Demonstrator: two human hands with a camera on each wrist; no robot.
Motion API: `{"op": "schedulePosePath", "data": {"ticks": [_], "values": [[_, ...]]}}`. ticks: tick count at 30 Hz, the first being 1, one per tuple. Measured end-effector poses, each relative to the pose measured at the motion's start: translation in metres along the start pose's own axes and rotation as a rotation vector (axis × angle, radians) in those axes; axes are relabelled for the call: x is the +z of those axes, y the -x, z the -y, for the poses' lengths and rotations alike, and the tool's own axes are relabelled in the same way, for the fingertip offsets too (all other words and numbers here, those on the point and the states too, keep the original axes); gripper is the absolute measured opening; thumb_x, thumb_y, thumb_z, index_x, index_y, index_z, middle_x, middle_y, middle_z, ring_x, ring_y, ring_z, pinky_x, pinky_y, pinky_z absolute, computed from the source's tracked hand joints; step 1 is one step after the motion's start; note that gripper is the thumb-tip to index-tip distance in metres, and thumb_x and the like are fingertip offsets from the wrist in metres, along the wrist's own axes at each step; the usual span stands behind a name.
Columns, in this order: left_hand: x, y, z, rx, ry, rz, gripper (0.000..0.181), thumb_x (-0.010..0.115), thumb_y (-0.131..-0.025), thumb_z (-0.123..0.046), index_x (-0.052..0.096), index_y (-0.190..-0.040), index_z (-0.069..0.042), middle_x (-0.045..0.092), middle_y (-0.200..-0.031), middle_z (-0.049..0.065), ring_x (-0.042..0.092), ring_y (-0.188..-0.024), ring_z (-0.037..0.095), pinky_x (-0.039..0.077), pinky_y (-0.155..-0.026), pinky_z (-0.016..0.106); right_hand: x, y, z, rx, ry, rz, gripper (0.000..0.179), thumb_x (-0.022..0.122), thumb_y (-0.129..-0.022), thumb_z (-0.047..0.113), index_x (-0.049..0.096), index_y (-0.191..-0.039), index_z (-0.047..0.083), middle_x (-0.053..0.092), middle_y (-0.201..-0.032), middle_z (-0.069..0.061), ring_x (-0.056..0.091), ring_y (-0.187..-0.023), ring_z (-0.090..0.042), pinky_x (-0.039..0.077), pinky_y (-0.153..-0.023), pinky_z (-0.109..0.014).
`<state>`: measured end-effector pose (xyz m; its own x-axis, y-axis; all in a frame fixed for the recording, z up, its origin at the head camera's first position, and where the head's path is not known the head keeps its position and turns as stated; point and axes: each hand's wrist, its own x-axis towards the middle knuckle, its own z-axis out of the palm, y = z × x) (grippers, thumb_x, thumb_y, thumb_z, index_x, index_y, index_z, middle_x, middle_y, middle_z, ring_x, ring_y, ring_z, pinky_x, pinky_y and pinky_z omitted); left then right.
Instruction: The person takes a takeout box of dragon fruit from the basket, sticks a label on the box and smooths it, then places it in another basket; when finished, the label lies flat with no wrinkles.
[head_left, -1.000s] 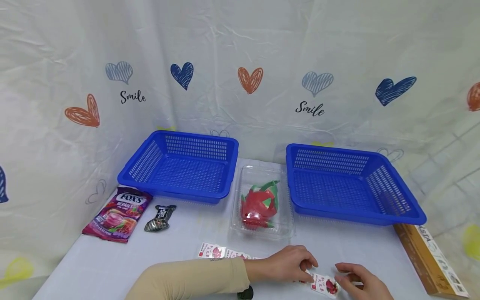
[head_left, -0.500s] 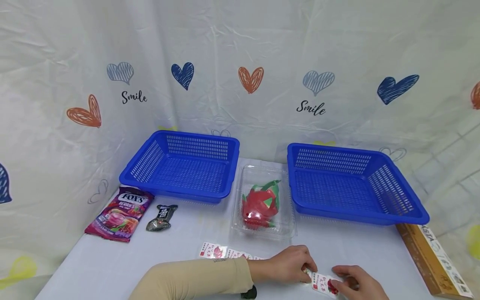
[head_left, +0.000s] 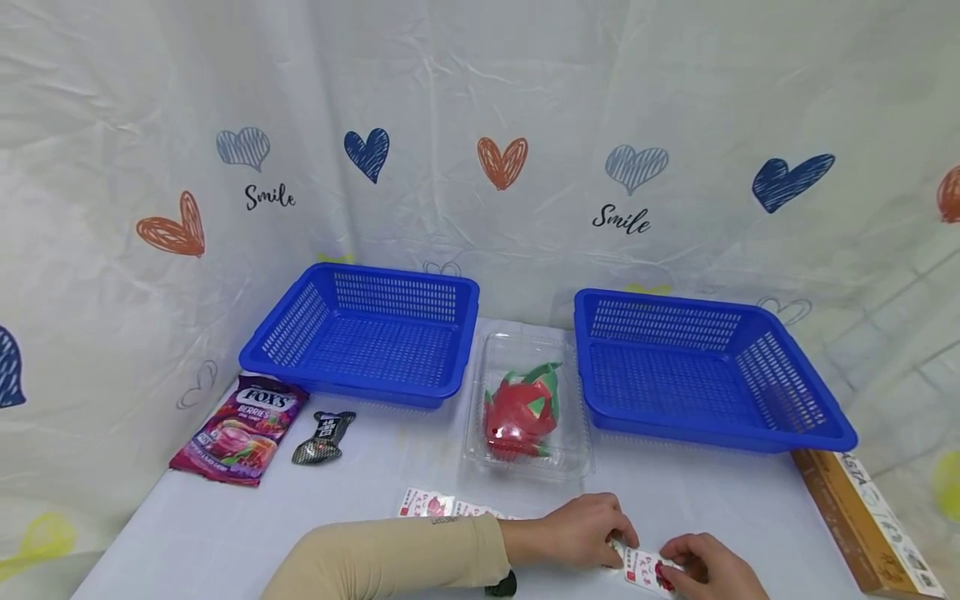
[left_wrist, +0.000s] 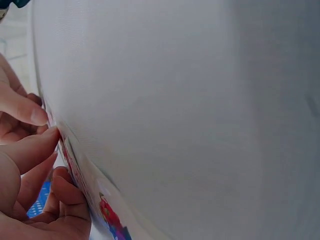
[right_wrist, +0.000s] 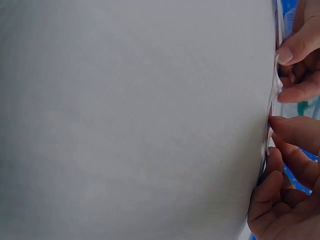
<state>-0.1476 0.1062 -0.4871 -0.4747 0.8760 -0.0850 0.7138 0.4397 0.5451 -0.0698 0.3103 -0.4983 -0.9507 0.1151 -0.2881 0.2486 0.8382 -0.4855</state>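
Note:
In the head view a strip of white labels (head_left: 426, 503), printed with a pink dragon fruit and red lettering, lies along the front of the table. My left hand (head_left: 583, 532) reaches across it and pinches it near its right part, the forearm covering the middle labels. At the right end my right hand (head_left: 712, 568) pinches the last label (head_left: 641, 568), thumb over its red fruit picture. Both wrist views show the strip edge-on between the two hands, close to the white cloth.
Behind the hands is a clear plastic box (head_left: 564, 467) with a red and green dragon fruit (head_left: 519, 412) inside. Two blue baskets (head_left: 352, 380) (head_left: 705, 437) flank it. At left lie a purple candy bag (head_left: 238, 429) and a black wrapped sweet (head_left: 324, 437); at right, a brown box (head_left: 862, 521).
My right hand has come in from beside the strip, and its thumb and fingers have closed on the end label. My left hand has stayed nearly in place.

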Motion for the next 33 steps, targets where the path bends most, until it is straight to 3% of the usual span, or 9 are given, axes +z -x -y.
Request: {"op": "schedulePosePath", "data": {"ticks": [6,10,23,33], "values": [[0.002,0.0,0.001,0.02,-0.006,0.005,0.026,0.077,-0.085,-0.017,0.074,-0.11,-0.024,0.05,-0.08,-0.014,0.04,-0.072,-0.006,0.031,-0.063,0.006,0.002,-0.001,-0.003,0.012,0.005,0.036,0.018,0.078,-0.083,0.022,0.068,-0.09,0.01,0.056,-0.085,0.003,0.051,-0.074,-0.013,0.045,-0.064,-0.027],[0.002,0.001,0.0,0.011,-0.019,0.003,0.026,0.077,-0.085,-0.017,0.074,-0.11,-0.023,0.05,-0.08,-0.014,0.039,-0.072,-0.006,0.031,-0.063,0.006,0.005,-0.002,-0.004,0.02,-0.011,0.017,0.012,0.077,-0.083,0.017,0.068,-0.089,0.012,0.056,-0.084,0.004,0.05,-0.074,-0.013,0.043,-0.062,-0.024],[-0.001,-0.001,-0.001,-0.002,-0.026,0.018,0.027,0.078,-0.084,-0.018,0.074,-0.111,-0.022,0.051,-0.082,-0.014,0.04,-0.073,-0.006,0.032,-0.063,0.006,0.004,-0.002,-0.002,0.022,-0.069,0.026,0.02,0.075,-0.084,0.016,0.065,-0.098,0.006,0.058,-0.08,0.005,0.052,-0.07,-0.013,0.043,-0.06,-0.023],[-0.003,0.0,-0.003,0.01,-0.045,0.017,0.026,0.078,-0.084,-0.017,0.074,-0.109,-0.022,0.05,-0.081,-0.015,0.04,-0.073,-0.007,0.031,-0.063,0.005,-0.002,0.0,-0.004,-0.021,-0.16,0.09,0.014,0.07,-0.089,0.019,0.068,-0.096,0.007,0.061,-0.082,0.002,0.052,-0.068,-0.012,0.043,-0.059,-0.023]]}}
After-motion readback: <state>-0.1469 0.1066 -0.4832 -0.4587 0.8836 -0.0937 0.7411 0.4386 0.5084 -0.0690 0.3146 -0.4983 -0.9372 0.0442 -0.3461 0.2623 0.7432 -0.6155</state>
